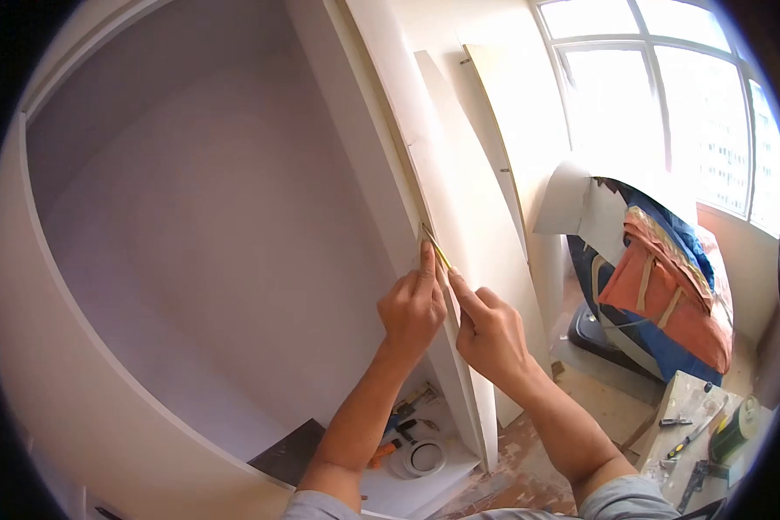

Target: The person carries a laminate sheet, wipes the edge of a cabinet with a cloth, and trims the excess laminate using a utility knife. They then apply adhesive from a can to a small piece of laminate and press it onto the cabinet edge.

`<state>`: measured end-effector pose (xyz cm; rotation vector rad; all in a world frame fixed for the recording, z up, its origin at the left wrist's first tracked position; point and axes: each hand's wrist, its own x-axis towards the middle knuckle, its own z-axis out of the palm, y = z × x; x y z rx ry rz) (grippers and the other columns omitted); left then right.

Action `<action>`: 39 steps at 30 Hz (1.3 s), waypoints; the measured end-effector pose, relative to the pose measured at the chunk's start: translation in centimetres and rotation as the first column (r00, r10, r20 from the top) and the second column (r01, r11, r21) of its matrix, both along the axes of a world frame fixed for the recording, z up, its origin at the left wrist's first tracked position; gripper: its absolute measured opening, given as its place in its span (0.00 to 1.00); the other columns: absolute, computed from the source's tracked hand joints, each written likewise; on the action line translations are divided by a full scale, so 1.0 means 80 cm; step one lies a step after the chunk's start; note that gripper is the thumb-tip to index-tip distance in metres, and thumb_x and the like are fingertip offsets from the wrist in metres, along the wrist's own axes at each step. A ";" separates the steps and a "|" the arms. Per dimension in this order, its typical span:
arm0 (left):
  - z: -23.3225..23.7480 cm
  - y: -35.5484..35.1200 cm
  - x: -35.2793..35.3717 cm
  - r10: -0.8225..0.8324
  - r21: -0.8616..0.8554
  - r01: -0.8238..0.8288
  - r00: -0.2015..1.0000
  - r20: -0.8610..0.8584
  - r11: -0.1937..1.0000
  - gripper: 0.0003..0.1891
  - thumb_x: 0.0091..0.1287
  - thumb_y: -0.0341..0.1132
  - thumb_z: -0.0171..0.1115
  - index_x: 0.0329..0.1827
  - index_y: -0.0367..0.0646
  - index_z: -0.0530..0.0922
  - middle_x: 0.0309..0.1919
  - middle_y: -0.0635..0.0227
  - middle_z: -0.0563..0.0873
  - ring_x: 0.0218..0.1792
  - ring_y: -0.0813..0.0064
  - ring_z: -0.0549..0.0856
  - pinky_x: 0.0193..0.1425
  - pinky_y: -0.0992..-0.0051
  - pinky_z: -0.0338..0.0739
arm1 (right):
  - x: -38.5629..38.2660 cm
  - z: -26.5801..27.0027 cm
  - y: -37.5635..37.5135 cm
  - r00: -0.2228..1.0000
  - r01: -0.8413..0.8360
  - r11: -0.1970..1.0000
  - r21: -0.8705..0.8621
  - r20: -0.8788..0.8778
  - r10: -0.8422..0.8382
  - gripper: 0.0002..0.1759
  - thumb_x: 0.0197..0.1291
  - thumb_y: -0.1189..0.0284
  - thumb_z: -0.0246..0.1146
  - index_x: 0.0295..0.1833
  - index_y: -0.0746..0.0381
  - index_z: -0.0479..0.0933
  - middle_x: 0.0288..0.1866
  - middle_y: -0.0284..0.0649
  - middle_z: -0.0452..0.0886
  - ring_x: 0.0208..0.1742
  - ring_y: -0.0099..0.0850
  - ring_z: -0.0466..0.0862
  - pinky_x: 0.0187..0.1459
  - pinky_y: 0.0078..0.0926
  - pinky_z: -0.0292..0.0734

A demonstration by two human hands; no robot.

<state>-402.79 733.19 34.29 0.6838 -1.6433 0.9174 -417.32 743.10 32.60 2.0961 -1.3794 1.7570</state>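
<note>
Grey sleeves (626, 497) up close, then my right hand (494, 336) pinching a skinny yellow tool (443, 258), darker narrow tip up along the pale cabinet frame (355, 139). Left hand (413, 305) sits beside it, index out, rest curled; can't tell if it's gripping.

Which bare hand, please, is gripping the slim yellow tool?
The right hand grips the slim yellow tool; the left hand sits higher, extending a finger alongside.

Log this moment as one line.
right hand: gripping slim yellow tool | left hand: index finger extended beside tool | tool tip: at white cabinet frame
</note>
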 end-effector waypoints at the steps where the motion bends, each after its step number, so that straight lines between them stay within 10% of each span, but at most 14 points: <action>1: 0.008 -0.004 -0.003 0.023 -0.023 -0.023 1.000 -0.014 0.999 0.24 0.73 0.28 0.67 0.73 0.39 0.85 0.25 0.67 0.87 0.21 0.67 0.86 0.24 0.68 0.80 | 0.000 0.012 -0.004 1.000 0.005 0.999 -0.042 -0.007 -0.005 0.36 0.62 0.82 0.64 0.78 0.56 0.78 0.36 0.52 0.85 0.31 0.54 0.87 0.33 0.49 0.83; 12: 0.330 -0.010 -0.005 -0.028 -0.005 0.028 0.999 -0.030 1.000 0.23 0.78 0.40 0.55 0.73 0.51 0.85 0.32 0.50 0.90 0.34 0.44 0.90 0.42 0.46 0.83 | 0.007 0.298 -0.056 0.993 -0.038 0.951 -0.306 0.094 0.069 0.14 0.63 0.74 0.66 0.53 0.62 0.89 0.39 0.64 0.89 0.41 0.63 0.90 0.45 0.55 0.86; 14: 0.363 -0.006 -0.006 -0.070 -0.009 0.069 0.996 -0.055 0.998 0.21 0.78 0.42 0.58 0.65 0.42 0.87 0.33 0.46 0.89 0.36 0.44 0.91 0.43 0.50 0.83 | 0.008 0.328 -0.054 0.995 -0.018 0.935 -0.354 0.085 0.051 0.28 0.64 0.74 0.59 0.69 0.48 0.88 0.36 0.59 0.88 0.33 0.53 0.87 0.43 0.45 0.82; 16: 0.362 -0.006 -0.002 -0.113 -0.020 0.111 0.990 -0.081 0.994 0.22 0.78 0.43 0.62 0.58 0.32 0.90 0.33 0.41 0.88 0.37 0.45 0.91 0.45 0.54 0.83 | 0.002 0.330 -0.044 0.999 0.041 0.979 -0.200 0.010 -0.040 0.28 0.66 0.73 0.58 0.69 0.48 0.88 0.37 0.59 0.87 0.31 0.49 0.86 0.43 0.42 0.82; 18: 0.328 -0.007 0.001 0.019 0.007 -0.020 0.998 0.063 1.000 0.24 0.77 0.40 0.56 0.73 0.52 0.84 0.32 0.50 0.90 0.35 0.43 0.90 0.41 0.45 0.83 | 0.008 0.287 -0.039 0.988 -0.079 0.969 -0.235 0.112 0.108 0.18 0.62 0.77 0.63 0.56 0.60 0.89 0.41 0.63 0.89 0.44 0.63 0.90 0.47 0.52 0.86; 21: 0.205 -0.005 0.007 -0.004 0.161 0.001 1.000 0.019 0.987 0.25 0.75 0.38 0.59 0.75 0.46 0.83 0.32 0.51 0.90 0.31 0.47 0.90 0.36 0.48 0.82 | 0.012 0.169 -0.048 0.965 -0.130 0.971 -0.199 0.198 0.170 0.34 0.64 0.82 0.57 0.75 0.53 0.81 0.41 0.66 0.85 0.43 0.66 0.87 0.45 0.54 0.83; 26: 0.008 0.005 0.013 -0.031 0.184 0.018 0.997 0.068 0.983 0.28 0.72 0.30 0.64 0.77 0.37 0.81 0.29 0.60 0.91 0.23 0.64 0.89 0.24 0.63 0.81 | 0.013 -0.015 -0.021 0.969 -0.139 0.986 -0.095 0.191 0.156 0.34 0.67 0.85 0.59 0.79 0.56 0.79 0.31 0.55 0.82 0.29 0.54 0.85 0.37 0.49 0.81; 39: 0.213 -0.001 -0.002 0.023 0.054 -0.024 1.000 0.015 0.998 0.26 0.73 0.31 0.61 0.75 0.42 0.83 0.24 0.59 0.87 0.25 0.55 0.88 0.29 0.56 0.80 | 0.018 0.176 -0.042 0.959 -0.145 0.979 -0.145 0.222 0.175 0.26 0.71 0.80 0.58 0.72 0.61 0.84 0.42 0.65 0.86 0.42 0.59 0.89 0.47 0.44 0.84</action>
